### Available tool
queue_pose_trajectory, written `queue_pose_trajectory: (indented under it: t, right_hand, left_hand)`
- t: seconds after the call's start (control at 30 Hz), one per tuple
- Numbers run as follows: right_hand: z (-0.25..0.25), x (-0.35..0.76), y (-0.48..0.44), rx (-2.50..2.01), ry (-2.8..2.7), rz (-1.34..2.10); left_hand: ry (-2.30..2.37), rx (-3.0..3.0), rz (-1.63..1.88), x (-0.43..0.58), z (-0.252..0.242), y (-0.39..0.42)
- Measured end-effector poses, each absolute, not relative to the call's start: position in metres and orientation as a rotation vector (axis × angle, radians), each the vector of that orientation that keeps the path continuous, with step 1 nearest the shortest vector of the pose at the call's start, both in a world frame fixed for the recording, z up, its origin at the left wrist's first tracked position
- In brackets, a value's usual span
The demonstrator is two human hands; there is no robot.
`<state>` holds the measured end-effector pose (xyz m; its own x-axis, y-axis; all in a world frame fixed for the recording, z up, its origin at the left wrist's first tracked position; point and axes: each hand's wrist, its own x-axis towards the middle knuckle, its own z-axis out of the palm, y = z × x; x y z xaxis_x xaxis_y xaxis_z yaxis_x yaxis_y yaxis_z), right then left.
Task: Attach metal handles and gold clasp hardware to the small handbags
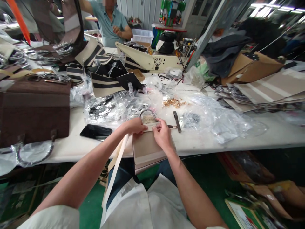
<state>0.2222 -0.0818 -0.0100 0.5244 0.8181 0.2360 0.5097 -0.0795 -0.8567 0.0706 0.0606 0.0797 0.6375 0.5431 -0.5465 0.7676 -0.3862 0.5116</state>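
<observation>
Nearest the camera is the person's white shirt (133,206), and beyond it a beige panel (147,149) lies on the near edge of the worktop (190,141), its lower end overhanging. The left hand (137,125) and right hand (163,132) each have a thumb-and-finger grip pinched on its far edge. A pale strip (120,152) dangles below the left hand. The panel looks light, fairly stiff and smooth, likely easy to crease or mark; the far edge, near both corners, seems the best hold, while the strip should flop.
</observation>
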Motion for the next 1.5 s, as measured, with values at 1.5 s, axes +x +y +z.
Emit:
queue_pose_trajectory:
  t: [1.5]
  right_hand:
    - [0.037,0.209,-0.074,-2.094,-1.464,0.323]
  left_hand:
    - [0.765,1.935,0.11,0.01,0.14,0.02]
